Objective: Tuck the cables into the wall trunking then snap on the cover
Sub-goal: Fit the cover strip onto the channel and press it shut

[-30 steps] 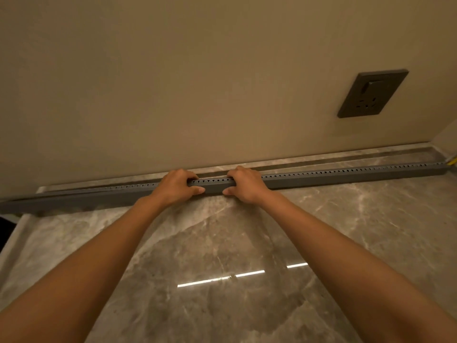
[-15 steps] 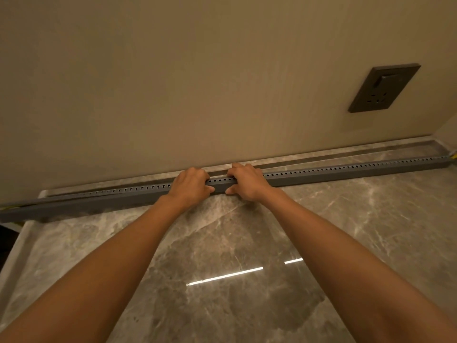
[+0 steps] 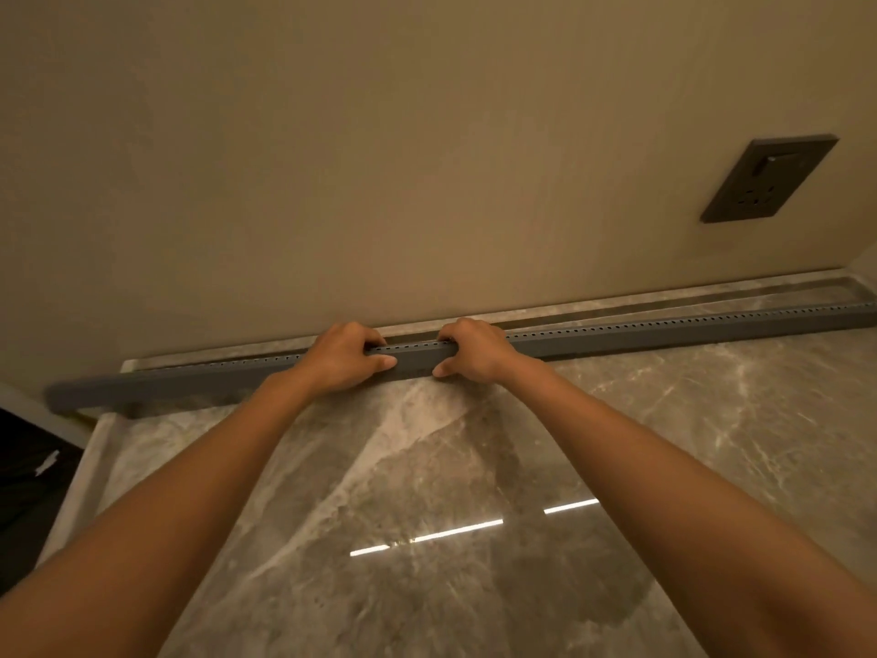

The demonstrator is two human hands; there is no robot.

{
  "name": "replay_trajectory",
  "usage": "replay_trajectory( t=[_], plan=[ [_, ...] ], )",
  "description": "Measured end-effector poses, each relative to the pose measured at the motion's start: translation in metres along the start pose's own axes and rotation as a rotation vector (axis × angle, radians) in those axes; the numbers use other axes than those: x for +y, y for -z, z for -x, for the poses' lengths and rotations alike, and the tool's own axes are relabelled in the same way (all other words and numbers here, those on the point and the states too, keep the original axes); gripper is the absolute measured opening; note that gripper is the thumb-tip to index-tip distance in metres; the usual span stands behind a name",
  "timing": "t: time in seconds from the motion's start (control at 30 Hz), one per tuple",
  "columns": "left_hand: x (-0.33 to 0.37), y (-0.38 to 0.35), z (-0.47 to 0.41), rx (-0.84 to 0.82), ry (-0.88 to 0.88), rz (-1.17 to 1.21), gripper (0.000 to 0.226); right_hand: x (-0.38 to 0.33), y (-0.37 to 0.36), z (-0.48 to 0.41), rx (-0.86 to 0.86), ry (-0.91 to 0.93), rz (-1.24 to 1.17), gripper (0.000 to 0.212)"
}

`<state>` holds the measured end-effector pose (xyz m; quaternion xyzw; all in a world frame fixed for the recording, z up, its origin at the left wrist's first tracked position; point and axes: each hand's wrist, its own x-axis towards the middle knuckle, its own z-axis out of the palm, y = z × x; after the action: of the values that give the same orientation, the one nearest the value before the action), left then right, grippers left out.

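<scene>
Across mid-frame, both hands, left hand (image 3: 344, 356) and right hand (image 3: 474, 350), curl fingers (image 3: 375, 346) over the grey trunking (image 3: 664, 327), likely pressing its cover home.

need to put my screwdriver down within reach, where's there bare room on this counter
The marble counter is bare in front of the grey trunking, both right of the right forearm and left of the left one, out to the counter's left edge. Between the forearms is free too. It is crowded only at the trunking's middle, where the left hand and right hand grip it.
</scene>
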<state>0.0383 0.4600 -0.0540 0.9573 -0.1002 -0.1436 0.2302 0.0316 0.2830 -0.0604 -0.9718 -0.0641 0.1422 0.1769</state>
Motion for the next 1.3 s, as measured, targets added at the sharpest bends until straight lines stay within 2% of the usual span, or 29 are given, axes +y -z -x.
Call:
replay_trajectory(
  t=[0.2,0.43,0.6,0.83,1.03,1.17,1.3],
  plan=[
    [-0.020,0.004,0.006,-0.005,0.012,-0.106,0.026,-0.043,-0.016,-0.014,-0.050,-0.011,-0.095,0.036],
    [-0.019,-0.003,0.011,0.100,-0.044,-0.284,0.031,-0.048,-0.026,-0.014,0.063,-0.040,-0.099,0.033],
    [-0.019,-0.003,0.012,0.126,-0.068,-0.226,0.031,-0.048,-0.025,-0.012,0.085,-0.033,-0.099,0.030],
    [-0.034,0.011,0.017,0.043,-0.071,-0.026,0.031,-0.056,-0.015,-0.014,-0.022,-0.041,-0.062,0.034],
    [-0.076,0.036,0.032,0.042,0.058,0.014,0.040,-0.088,-0.027,-0.015,-0.039,0.029,-0.075,0.039],
    [-0.090,0.041,0.038,0.009,0.060,-0.038,0.035,-0.111,-0.036,-0.017,-0.049,0.084,-0.062,0.037],
    [-0.088,0.038,0.039,0.055,0.024,-0.127,0.028,-0.119,-0.043,-0.018,-0.028,0.119,-0.017,0.033]
  ],
)
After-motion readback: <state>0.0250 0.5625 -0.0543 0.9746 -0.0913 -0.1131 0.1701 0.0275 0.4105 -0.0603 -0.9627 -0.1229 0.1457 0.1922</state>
